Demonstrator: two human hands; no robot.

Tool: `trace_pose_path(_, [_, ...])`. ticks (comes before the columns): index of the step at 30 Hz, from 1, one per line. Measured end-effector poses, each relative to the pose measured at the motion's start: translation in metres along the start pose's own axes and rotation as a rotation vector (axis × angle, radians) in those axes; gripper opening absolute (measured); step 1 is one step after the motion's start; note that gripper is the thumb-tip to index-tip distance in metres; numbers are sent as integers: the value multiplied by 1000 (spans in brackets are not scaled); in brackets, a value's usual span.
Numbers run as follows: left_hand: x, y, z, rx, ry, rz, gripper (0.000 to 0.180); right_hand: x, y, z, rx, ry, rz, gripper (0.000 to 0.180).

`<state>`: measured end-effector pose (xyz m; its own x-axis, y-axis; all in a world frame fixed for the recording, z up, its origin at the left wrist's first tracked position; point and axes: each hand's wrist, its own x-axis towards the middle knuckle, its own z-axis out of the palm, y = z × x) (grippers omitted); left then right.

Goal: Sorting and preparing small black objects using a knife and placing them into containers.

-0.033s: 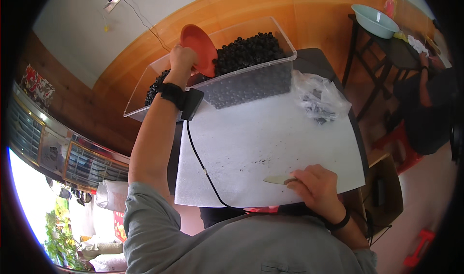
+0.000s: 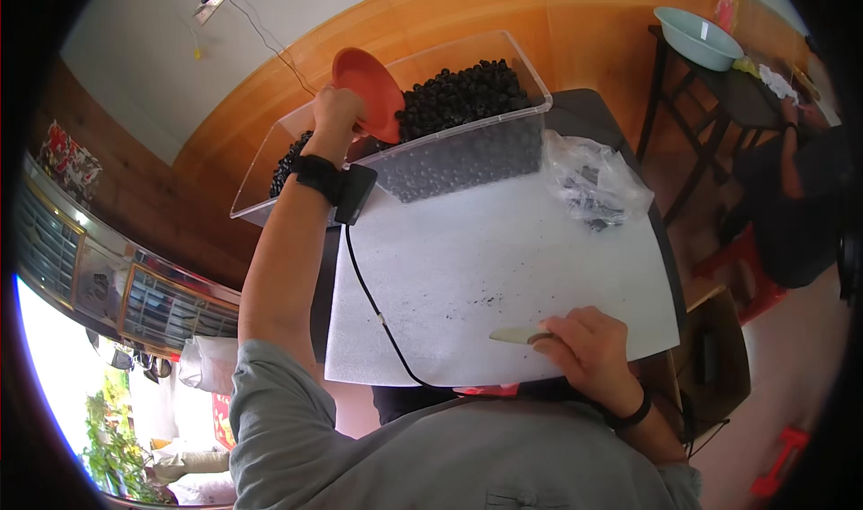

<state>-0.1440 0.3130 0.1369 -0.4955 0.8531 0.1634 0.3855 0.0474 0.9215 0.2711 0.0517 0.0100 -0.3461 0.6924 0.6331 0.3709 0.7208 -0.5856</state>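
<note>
My left hand [image 2: 339, 112] grips an orange-red bowl [image 2: 369, 88] by its edge. The bowl is tilted on its side over a clear plastic box [image 2: 536, 104], its rim against a heap of small round black pieces [image 2: 463, 97]. To the left, partly behind my forearm, another clear box [image 2: 254, 179] holds more black pieces [image 2: 289, 164]. My right hand [image 2: 589, 348] is closed round the handle of a small knife [image 2: 515, 335]. Its pale blade points left, just above or on the white sheet [image 2: 431, 249]; I cannot tell which.
Dark crumbs [image 2: 488, 301] dot the sheet. A crumpled clear bag [image 2: 593, 182] with dark bits lies at the table's right. A black cable [image 2: 364, 285] runs from my left wrist device [image 2: 355, 194]. Far right, a person [image 2: 791, 195] sits beside a stool bearing a pale green basin [image 2: 698, 40].
My left hand and the bowl have shifted very slightly to the left. The right hand and the knife stay where they were.
</note>
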Motion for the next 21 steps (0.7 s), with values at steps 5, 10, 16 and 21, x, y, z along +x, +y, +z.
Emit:
trace_pose_path(5, [-20,26,2,26,-96,-213,22,1,2,-3,-14,-45,11,21])
trace_pose_path(10, [-34,23,8,-170,-186,-233,17,-1,2,-3,-2,-41,1,21])
trace_pose_path(16, [-44,13,30,-281,-336,-252,26,0,1,-2,-12,-35,-14,21])
trace_pose_path(21, [-37,7,28,-408,-440,-307,41,0,-1,-2,-25,-43,-17,21])
